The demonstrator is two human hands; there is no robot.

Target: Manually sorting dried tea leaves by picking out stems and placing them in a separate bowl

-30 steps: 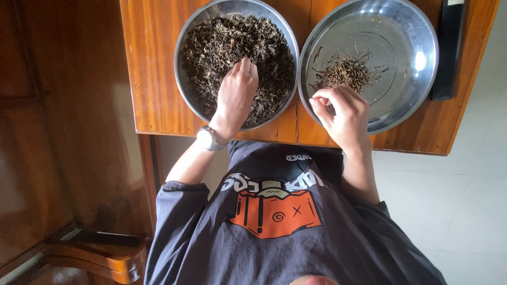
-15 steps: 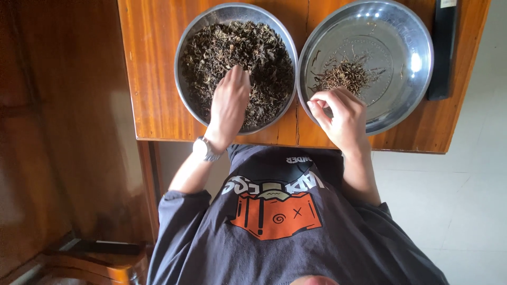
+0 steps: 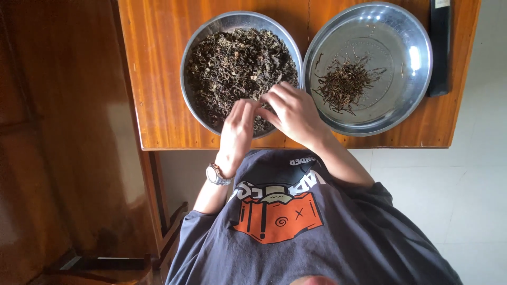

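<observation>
A steel bowl (image 3: 186, 68) full of dark dried leaves (image 3: 232, 58) stands on the wooden table (image 3: 153, 79). My left hand (image 3: 237, 132), with a wristwatch (image 3: 217, 175) on it, lies with straight fingers on the leaves at the bowl's near rim. My right hand (image 3: 293, 111) reaches across into the same bowl, fingers bent down into the leaves right beside my left fingertips. Whether it grips anything is hidden. To the right, a second steel bowl (image 3: 401, 47) holds a small heap of thin brown stems (image 3: 346, 84).
A long black flat object (image 3: 439, 47) lies at the table's right edge, beside the right bowl. A dark wooden wall panel and a wooden chair frame (image 3: 105, 261) are on the left. Pale floor tiles (image 3: 465, 184) show on the right.
My right hand has moved left from the near rim of the stem bowl into the leaf bowl. My left hand has slid back toward the near rim, meeting it.
</observation>
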